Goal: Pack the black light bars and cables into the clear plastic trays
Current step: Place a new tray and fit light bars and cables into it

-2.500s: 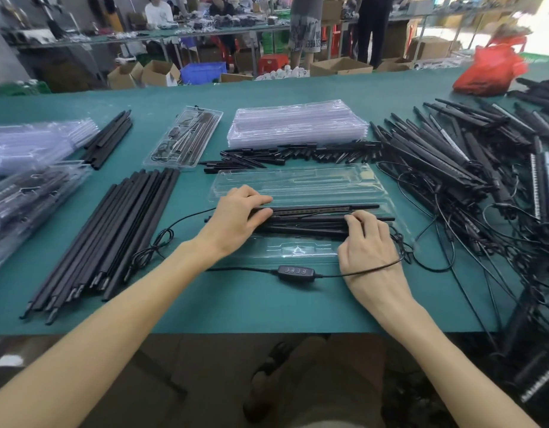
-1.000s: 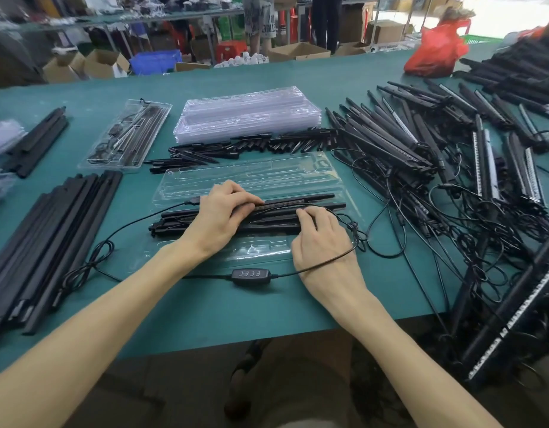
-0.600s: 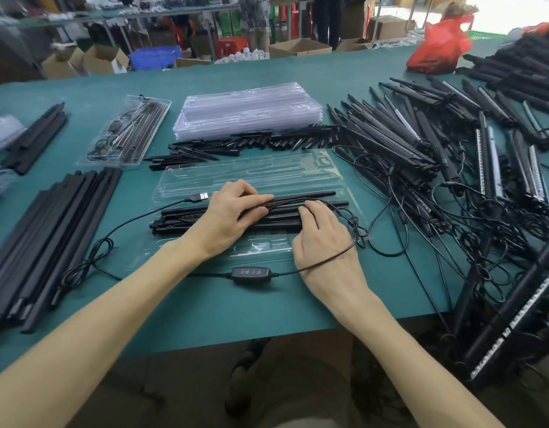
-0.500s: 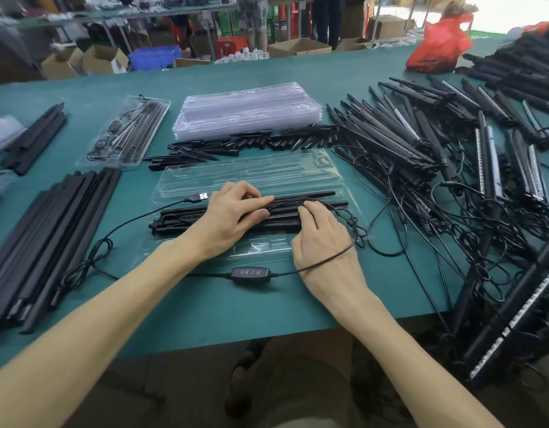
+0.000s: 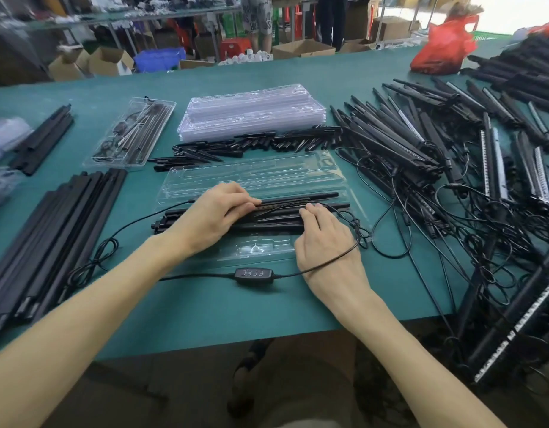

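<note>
Over the last half second little had shifted: both hands stayed on the bundle, and the left hand (image 5: 211, 217) had crept slightly over the spot where the cable's plug end lay.

The black light bars (image 5: 276, 216) lay lengthwise across the near half of the open clear tray (image 5: 254, 174), their left ends sticking out past its edge. The left hand lay across the bundle with its fingers stretched along the top bar. The right hand (image 5: 325, 242) arched over the right part, fingertips (image 5: 310, 208) pressing down. Neither hand looked wrapped round anything.

A thin cable (image 5: 205, 275) ran from the bars over the right wrist to an inline controller (image 5: 254, 274) on the table (image 5: 205, 319), just in front of the tray and not yet packed.

The bars looked stiff, slim and light, with smooth sides that would probably slide against each other. They seemed best pressed at 2 spread points along their length, so they would seat level in the moulded channels.

The tray looked thin and likely to flex or skid, so steady downward pressure seemed wiser than a sideways shove. The cable looked limp but springy and prone to snagging. It probably needed coiling before it and the controller could go into the near pocket (image 5: 260, 247).
</note>
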`<state>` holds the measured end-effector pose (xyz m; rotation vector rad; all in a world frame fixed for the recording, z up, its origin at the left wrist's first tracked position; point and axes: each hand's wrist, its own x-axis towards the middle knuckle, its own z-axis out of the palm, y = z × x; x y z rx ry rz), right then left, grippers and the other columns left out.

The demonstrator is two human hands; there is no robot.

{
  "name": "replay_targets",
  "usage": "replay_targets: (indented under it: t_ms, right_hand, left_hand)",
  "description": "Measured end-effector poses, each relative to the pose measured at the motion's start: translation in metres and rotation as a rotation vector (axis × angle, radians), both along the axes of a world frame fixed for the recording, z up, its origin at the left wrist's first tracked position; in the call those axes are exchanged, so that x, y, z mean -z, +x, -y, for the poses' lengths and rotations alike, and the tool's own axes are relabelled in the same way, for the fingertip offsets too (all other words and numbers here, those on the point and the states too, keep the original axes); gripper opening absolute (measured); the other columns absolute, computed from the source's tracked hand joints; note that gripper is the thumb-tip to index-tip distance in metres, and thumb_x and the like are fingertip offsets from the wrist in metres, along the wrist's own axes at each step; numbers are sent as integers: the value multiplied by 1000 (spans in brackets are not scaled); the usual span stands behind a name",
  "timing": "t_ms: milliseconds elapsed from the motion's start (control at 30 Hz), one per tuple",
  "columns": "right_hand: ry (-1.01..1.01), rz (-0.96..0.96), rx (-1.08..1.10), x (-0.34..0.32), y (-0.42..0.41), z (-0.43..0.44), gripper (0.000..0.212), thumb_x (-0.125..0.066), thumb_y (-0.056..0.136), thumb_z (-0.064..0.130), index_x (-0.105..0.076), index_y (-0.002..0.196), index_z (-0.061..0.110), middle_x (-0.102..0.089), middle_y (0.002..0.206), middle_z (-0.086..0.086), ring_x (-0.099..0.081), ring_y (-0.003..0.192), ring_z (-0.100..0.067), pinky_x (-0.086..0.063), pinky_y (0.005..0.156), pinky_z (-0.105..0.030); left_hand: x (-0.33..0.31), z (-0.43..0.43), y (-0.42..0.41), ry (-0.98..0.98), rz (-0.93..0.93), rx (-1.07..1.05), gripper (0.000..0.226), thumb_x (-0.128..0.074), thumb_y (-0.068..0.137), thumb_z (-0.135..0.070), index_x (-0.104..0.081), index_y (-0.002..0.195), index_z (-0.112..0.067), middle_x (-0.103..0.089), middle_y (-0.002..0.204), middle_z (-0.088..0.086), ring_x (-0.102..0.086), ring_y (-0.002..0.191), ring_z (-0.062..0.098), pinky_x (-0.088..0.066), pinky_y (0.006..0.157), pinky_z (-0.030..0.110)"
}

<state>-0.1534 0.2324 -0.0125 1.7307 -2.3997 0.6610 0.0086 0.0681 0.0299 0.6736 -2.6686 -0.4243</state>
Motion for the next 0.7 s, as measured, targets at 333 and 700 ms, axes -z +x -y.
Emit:
replay_targets:
  t_ms: [333,700]
  right_hand:
    - [-6,-2,-7,0,0,0,49,-40,98,17,-50,143,1,-49,149,-13,-40,144,-24,-37,115,-38]
    - [-23,11,-11,0,2,-1,48,-44,97,15,-51,142,0,-50,148,-14,-42,143,-25,-39,113,-40]
  left_hand:
    - [-13,11,18,-198,127,-94,10,-67,96,-17,-70,103,-11,-62,103,3,-60,96,23,-50,83,37]
    - [-17,7,16,-197,195,-155,12,-63,99,-21,-72,102,-15,-63,103,-2,-63,97,23,-52,82,45]
